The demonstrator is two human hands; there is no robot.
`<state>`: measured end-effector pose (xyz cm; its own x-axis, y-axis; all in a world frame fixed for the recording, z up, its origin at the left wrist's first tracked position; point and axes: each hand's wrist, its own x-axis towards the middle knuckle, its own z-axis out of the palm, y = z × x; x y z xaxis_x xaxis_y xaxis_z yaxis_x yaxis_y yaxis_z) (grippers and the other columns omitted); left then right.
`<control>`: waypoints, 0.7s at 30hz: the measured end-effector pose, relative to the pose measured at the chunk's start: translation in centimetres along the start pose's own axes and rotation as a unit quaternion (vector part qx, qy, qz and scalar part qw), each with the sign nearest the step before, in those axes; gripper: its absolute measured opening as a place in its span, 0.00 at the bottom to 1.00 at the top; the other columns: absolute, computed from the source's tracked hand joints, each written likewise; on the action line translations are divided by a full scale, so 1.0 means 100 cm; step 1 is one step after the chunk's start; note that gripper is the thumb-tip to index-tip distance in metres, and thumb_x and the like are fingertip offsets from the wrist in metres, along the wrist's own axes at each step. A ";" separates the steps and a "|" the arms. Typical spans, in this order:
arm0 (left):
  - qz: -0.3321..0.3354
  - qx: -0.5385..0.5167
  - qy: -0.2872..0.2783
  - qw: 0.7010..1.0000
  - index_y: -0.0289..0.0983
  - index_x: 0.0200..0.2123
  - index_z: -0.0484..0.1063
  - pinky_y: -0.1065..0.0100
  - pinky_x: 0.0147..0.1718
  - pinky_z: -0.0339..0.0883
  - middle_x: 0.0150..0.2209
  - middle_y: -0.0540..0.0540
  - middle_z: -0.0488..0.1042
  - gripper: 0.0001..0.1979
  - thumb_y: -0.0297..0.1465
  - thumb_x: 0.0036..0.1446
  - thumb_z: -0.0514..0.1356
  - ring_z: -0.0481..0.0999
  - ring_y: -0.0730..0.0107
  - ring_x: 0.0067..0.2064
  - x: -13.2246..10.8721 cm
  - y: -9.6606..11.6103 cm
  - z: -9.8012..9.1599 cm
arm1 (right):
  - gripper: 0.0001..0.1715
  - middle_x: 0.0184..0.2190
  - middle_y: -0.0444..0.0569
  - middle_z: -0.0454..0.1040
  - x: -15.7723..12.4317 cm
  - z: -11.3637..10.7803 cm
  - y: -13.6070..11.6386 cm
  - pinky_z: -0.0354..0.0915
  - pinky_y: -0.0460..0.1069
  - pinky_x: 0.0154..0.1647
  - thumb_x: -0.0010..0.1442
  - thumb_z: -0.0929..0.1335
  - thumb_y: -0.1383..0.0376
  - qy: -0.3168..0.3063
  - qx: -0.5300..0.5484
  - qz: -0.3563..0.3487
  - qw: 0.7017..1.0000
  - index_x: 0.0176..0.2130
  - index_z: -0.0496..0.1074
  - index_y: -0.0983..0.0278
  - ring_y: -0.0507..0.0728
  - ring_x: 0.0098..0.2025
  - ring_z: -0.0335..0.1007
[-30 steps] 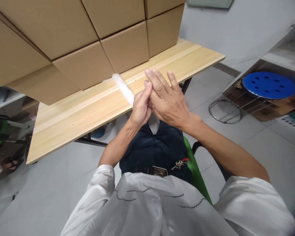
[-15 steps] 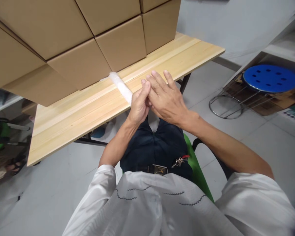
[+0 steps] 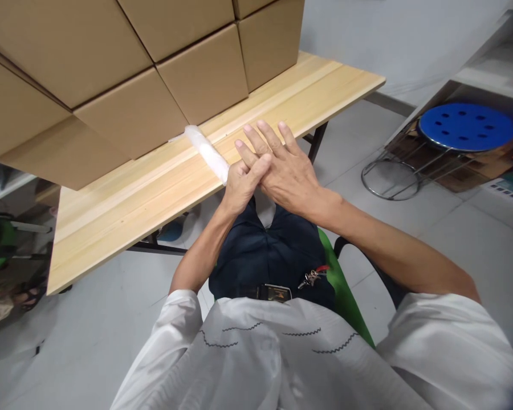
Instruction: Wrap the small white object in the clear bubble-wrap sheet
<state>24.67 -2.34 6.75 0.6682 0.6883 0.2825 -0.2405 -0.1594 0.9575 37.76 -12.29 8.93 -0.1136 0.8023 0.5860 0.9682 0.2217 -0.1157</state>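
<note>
In front of my lap, my left hand (image 3: 241,187) is closed around the thumb side of my right hand (image 3: 289,174), its thumb lying across the back near the knuckles. My right hand is palm down with its fingers stretched out and spread apart; its own thumb is hidden. Just left of both hands, a white wrapped roll (image 3: 206,152) lies across the wooden table (image 3: 119,213), one end close to the cardboard boxes and the other at the table's near edge by my left hand. What the wrap contains cannot be made out.
Several cardboard boxes (image 3: 203,74) are stacked along the table's far side. A blue round stool (image 3: 465,126) with metal legs stands to the right, in front of more cardboard. I sit on a green chair (image 3: 346,290), with keys (image 3: 312,277) at my belt.
My left thumb has slid rightward over the back of my right hand, and the right fingers now spread wider. The view has shifted slightly; the roll stays on the table.
</note>
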 end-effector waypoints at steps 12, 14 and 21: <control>-0.038 -0.012 -0.035 0.999 0.41 0.31 0.70 0.64 0.37 0.77 0.30 0.48 0.77 0.29 0.56 0.76 0.70 0.86 0.64 0.38 -0.011 0.001 0.007 | 0.55 0.90 0.64 0.60 -0.012 -0.003 -0.004 0.45 0.85 0.91 0.80 0.66 0.67 -0.036 0.044 -0.037 0.998 0.94 0.43 0.60 0.77 0.92 0.52; -0.045 -0.025 -0.044 0.998 0.40 0.32 0.70 0.64 0.39 0.78 0.31 0.49 0.76 0.30 0.56 0.76 0.70 0.85 0.65 0.38 -0.016 0.000 0.009 | 0.58 0.89 0.64 0.62 -0.017 -0.007 -0.004 0.49 0.85 0.90 0.78 0.66 0.69 -0.036 0.053 -0.068 0.996 0.95 0.42 0.60 0.75 0.91 0.53; 0.004 0.050 -0.049 0.998 0.38 0.33 0.74 0.61 0.42 0.71 0.34 0.43 0.83 0.23 0.47 0.75 0.72 0.82 0.66 0.41 -0.017 -0.025 0.011 | 0.55 0.79 0.65 0.74 -0.034 0.001 0.008 0.57 0.83 0.87 0.79 0.65 0.68 -0.038 0.028 -0.060 0.997 0.94 0.44 0.59 0.75 0.84 0.66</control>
<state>24.95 -3.88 3.90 0.7339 0.6148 0.2889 -0.1769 -0.2376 0.9551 38.84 -14.76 6.76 -0.2469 0.8076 0.5355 0.9327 0.3479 -0.0947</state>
